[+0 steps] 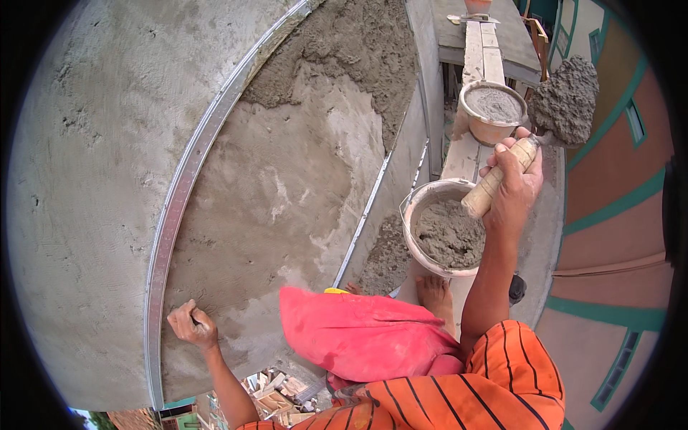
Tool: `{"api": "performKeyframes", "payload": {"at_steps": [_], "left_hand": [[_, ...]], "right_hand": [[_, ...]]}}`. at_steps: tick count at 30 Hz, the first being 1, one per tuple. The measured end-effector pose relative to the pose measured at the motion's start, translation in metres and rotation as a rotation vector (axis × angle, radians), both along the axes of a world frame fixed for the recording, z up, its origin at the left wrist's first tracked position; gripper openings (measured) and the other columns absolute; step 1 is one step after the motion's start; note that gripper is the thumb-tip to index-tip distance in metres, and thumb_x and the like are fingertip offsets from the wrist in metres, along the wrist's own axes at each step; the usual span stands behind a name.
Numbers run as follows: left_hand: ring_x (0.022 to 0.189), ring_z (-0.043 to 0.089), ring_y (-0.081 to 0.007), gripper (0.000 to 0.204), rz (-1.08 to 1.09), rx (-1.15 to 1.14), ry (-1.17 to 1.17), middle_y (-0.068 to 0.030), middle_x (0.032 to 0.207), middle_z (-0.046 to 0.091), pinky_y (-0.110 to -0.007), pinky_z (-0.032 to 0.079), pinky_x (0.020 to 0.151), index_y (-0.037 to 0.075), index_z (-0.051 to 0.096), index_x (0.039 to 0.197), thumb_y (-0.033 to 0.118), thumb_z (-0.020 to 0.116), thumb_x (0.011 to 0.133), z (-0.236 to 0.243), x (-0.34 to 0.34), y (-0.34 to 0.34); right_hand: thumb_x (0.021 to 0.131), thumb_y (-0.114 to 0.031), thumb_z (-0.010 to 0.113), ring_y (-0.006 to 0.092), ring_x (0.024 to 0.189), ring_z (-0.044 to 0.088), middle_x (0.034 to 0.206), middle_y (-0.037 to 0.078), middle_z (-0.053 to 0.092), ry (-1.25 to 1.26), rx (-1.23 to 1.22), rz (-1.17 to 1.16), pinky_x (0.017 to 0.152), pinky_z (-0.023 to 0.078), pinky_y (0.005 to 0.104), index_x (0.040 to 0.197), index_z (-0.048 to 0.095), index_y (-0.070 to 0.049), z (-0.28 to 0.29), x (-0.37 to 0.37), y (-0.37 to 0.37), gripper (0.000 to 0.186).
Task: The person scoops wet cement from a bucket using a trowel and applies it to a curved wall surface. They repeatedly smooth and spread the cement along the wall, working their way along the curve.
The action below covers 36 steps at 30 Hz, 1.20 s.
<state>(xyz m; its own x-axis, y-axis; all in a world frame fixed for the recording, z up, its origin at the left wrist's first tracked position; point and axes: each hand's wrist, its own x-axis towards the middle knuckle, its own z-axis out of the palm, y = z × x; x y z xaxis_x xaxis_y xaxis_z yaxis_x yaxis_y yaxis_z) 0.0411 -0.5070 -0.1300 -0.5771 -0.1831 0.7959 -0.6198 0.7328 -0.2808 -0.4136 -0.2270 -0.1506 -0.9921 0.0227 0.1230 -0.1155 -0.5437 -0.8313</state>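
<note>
My right hand [513, 175] grips the pale wooden handle [494, 183] of a trowel, raised at the right. A thick lump of wet grey mortar [568, 100] covers the trowel's blade. Below the handle stands a bucket [410, 233] partly filled with mortar [450, 235]. At the left, my left hand [192, 324] is curled into a fist close to the wall, beside a long metal straightedge [188, 170]; nothing shows in its fingers. Fresh rough mortar [344, 46] covers the upper part of the wall [244, 215], with smoother damp plaster under it.
A second bucket [492, 132] holding grey material stands on planks [474, 54] farther off. A thin metal strip [363, 216] runs down the wall's right edge. Mortar droppings [387, 261] lie near my bare foot [436, 297]. Wood scraps [276, 398] lie far below.
</note>
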Motion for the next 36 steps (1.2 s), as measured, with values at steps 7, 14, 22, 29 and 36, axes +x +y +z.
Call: {"api": "performKeyframes", "payload": {"at_steps": [7,14,22,29,36], "left_hand": [[0.073,0.054,-0.0214,0.017,0.068,-0.173,-0.161,-0.0010,0.081,0.064,-0.036,0.039,0.068,0.013,0.065,0.080,0.001,0.062,0.068,-0.005,0.003,-0.013],[0.076,0.056,-0.0214,0.022,0.081,-0.158,-0.167,-0.0007,0.083,0.065,-0.037,0.039,0.071,0.015,0.066,0.081,0.001,0.064,0.065,-0.011,0.008,-0.014],[0.075,0.055,-0.0213,0.018,0.105,-0.177,-0.164,0.0004,0.080,0.062,-0.037,0.038,0.070,0.016,0.064,0.077,0.003,0.064,0.064,-0.011,-0.001,-0.012],[0.075,0.055,-0.0210,0.018,0.122,-0.171,-0.164,0.0007,0.080,0.062,-0.037,0.038,0.069,0.016,0.064,0.075,0.003,0.065,0.063,-0.011,-0.001,-0.011],[0.075,0.055,-0.0207,0.018,0.118,-0.161,-0.150,0.0008,0.082,0.063,-0.036,0.038,0.069,0.016,0.065,0.077,0.004,0.066,0.063,-0.011,-0.002,-0.009]], "right_hand": [[0.081,0.001,0.059,0.0205,0.080,0.060,0.096,0.013,0.055,0.030,0.164,-0.667,0.070,0.049,0.0325,0.125,0.038,-0.001,-0.022,-0.044,-0.141,0.049],[0.064,-0.005,0.067,0.0331,0.055,0.057,0.084,0.018,0.062,1.011,0.452,0.210,0.054,0.049,0.0386,0.091,0.052,-0.002,-0.100,0.133,-0.251,0.031],[0.088,-0.022,0.059,0.0173,0.053,0.055,0.077,0.009,0.057,0.248,0.166,0.410,0.050,0.047,0.0323,0.102,0.050,-0.004,-0.091,0.027,-0.289,0.025],[0.091,-0.026,0.054,0.0162,0.054,0.055,0.077,0.007,0.051,-0.219,-0.064,0.600,0.043,0.048,0.0321,0.106,0.041,-0.002,-0.060,-0.059,-0.331,0.031],[0.091,-0.028,0.055,0.0129,0.051,0.053,0.076,0.005,0.048,-0.054,-0.048,0.717,0.040,0.047,0.0294,0.101,0.041,-0.007,-0.015,0.012,-0.315,0.027]]}}
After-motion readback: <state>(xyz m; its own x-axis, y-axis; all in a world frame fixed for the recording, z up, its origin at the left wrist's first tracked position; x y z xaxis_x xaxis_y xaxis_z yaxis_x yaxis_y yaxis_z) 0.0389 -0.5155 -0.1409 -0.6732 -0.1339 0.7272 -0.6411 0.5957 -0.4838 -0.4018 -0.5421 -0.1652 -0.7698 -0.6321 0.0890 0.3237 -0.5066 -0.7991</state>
